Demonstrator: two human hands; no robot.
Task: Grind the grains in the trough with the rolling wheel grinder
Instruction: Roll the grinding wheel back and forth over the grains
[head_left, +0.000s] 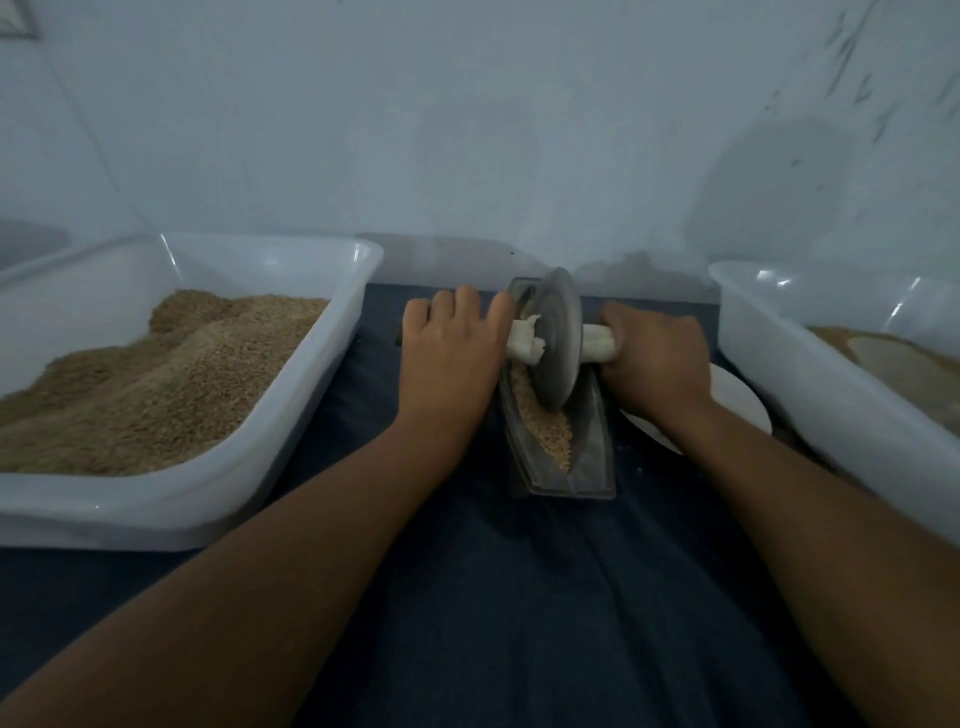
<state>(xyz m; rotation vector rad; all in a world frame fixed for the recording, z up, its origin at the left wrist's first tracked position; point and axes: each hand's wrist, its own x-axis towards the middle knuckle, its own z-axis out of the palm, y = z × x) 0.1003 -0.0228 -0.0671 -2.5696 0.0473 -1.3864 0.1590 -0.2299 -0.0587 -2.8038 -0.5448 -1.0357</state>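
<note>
Centrally, just above mid-frame, the metal wheel (557, 340) stands on edge in the boat-shaped trough (592, 441), with grains (545, 423) heaped below it. The left hand (449, 353) lies over the axle's white-wrapped left handle (524, 340), fingers curled down; the right hand (657, 356) grips the right handle (600, 345). White tubs at the left (218, 488) and right (831, 415) edges hold grain on a dark cloth (519, 597).

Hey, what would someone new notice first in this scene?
Dead centre, both hands, left hand and right hand, grip the white-wrapped axle of a grey metal grinding wheel standing in a narrow boat-shaped metal trough of pale grains. Left of it sits a big white plastic tub heaped with brown grain.
</note>
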